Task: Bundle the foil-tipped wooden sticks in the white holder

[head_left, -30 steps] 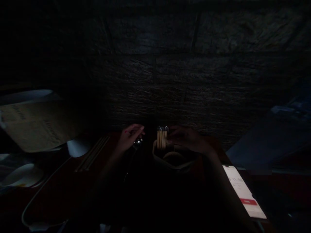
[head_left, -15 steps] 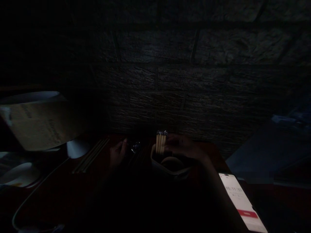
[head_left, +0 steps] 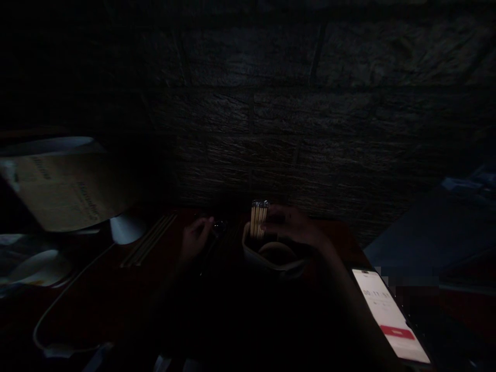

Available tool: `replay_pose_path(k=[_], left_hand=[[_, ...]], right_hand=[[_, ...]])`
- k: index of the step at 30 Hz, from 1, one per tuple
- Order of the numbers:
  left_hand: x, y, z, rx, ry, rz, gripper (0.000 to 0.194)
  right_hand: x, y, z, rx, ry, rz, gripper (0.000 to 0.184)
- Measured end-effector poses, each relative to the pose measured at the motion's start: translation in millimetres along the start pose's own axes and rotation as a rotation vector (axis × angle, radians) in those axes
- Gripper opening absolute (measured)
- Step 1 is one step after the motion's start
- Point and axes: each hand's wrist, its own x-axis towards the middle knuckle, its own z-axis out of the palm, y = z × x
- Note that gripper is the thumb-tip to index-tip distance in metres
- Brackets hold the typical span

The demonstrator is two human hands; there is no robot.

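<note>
The scene is very dark. My right hand (head_left: 292,227) is closed around a bundle of thin pale sticks (head_left: 258,219) held upright over a pale container (head_left: 271,258) on the reddish table. My left hand (head_left: 196,240) rests low on the table to the left, fingers curled near a small shiny object (head_left: 220,225); whether it grips that object is too dark to tell.
A lit phone (head_left: 391,315) lies at the right front. A loose bunch of long sticks (head_left: 149,247) lies left of my hands. Further left are a printed cardboard sheet (head_left: 58,191), a white cup (head_left: 126,228), a white cable (head_left: 65,305). A dark brick wall (head_left: 271,113) stands behind.
My left hand has dropped from a raised position down to the table beside the shiny object. My right hand has kept hold of the stick bundle.
</note>
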Motion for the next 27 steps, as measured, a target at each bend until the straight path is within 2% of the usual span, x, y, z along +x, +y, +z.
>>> replay_pose_path(k=[2, 4, 8, 10, 11, 14, 20, 27], left_hand=[[3, 14, 0.8, -0.033, -0.052, 0.002, 0.031], [9, 34, 1.2, -0.114, -0.179, -0.026, 0.033], [33, 76, 3.0, -0.2, -0.535, -0.007, 0.037], [46, 91, 5.7, -0.216, -0.689, 0.012, 0.039], [51, 96, 7.4, -0.21, -0.729, 0.004, 0.04], [60, 104, 12.3, -0.183, -0.768, 0.033, 0.041], [63, 106, 12.5, -0.117, -0.797, 0.076, 0.038], [61, 104, 15.9, -0.096, -0.802, 0.073, 0.036]], right_hand=[[1, 0, 3, 0.017, -0.014, -0.003, 0.029], [3, 1, 4, 0.018, -0.021, -0.01, 0.031], [5, 6, 4, -0.022, -0.015, -0.04, 0.034], [6, 7, 4, -0.042, -0.007, -0.051, 0.034], [6, 7, 4, -0.049, 0.003, -0.05, 0.034], [4, 4, 3, -0.064, 0.031, -0.016, 0.034], [4, 2, 5, -0.057, 0.022, 0.043, 0.034], [7, 10, 5, -0.08, 0.022, 0.012, 0.034]])
